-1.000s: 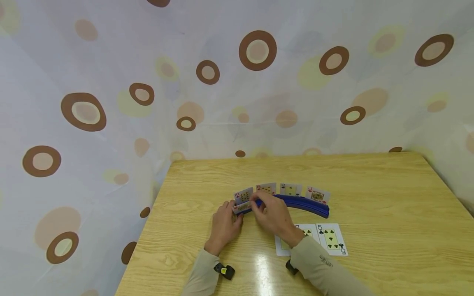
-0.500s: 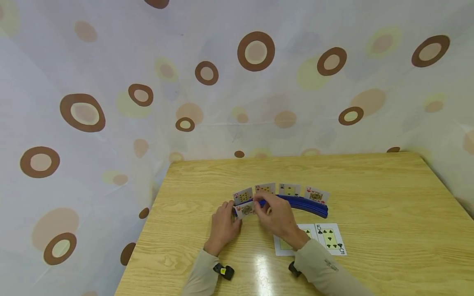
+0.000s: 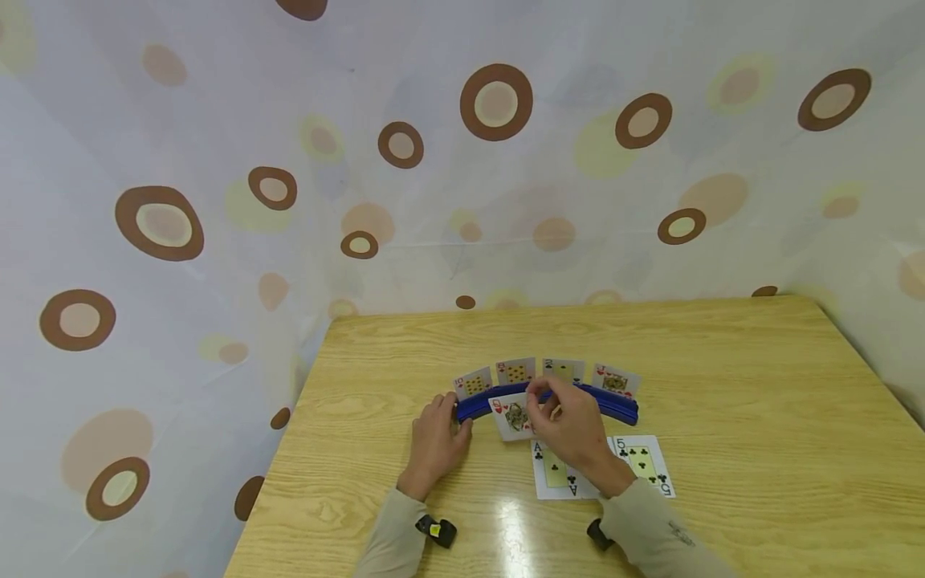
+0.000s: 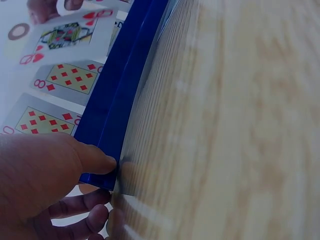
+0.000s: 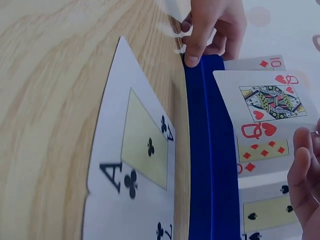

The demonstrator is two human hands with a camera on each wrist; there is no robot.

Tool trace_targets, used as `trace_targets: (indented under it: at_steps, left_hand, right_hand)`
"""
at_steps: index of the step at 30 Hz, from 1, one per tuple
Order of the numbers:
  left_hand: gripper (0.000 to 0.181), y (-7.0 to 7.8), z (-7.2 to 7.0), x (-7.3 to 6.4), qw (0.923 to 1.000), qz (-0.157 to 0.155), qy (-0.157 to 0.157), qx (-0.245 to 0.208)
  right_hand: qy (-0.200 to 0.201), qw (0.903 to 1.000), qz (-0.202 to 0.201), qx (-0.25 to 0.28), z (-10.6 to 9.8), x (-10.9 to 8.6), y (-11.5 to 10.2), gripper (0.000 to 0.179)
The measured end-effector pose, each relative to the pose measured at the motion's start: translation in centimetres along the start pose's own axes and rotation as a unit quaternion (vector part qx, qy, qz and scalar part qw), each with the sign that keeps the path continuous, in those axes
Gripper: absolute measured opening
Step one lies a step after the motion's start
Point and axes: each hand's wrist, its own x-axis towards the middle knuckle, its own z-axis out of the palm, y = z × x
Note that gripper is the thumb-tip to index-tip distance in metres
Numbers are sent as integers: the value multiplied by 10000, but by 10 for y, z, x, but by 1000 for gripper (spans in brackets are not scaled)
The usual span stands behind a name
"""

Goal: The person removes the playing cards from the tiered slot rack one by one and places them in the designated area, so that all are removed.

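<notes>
My right hand [image 3: 574,425] pinches the queen of hearts [image 3: 509,417] by its right edge, face toward me, in front of the curved blue card holder [image 3: 614,405]. Fingers of my left hand [image 3: 437,441] grip the holder's left end; in the left wrist view the thumb [image 4: 97,159] lies on its front face. Upright in the holder stand the ten of diamonds [image 3: 473,384], eight of diamonds [image 3: 515,373], two of spades [image 3: 564,369] and jack of hearts [image 3: 616,380]. The right hand partly covers the two.
Face up on the wooden table [image 3: 759,433] lie the ace of clubs [image 3: 555,474] and five of clubs [image 3: 641,466]. A seven of clubs between them is mostly hidden under the right forearm. A patterned curtain [image 3: 462,160] hangs behind the table.
The queen of hearts has come away from the holder's left part, moving right and toward me in my right hand. My left hand has stayed at the holder's end.
</notes>
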Motion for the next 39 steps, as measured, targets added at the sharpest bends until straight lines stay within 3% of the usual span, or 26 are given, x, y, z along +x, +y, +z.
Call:
trace_targets:
  at_steps: [7,39]
  left_hand:
    - [30,-1,1,-1,10000,44,8,50]
    - [34,1,0,-2,9999,69,6,124]
  right_hand:
    - [328,9992,216,-20,-18,-3,6,13]
    - [716,9899,1219,-115,-68,-39,32,13]
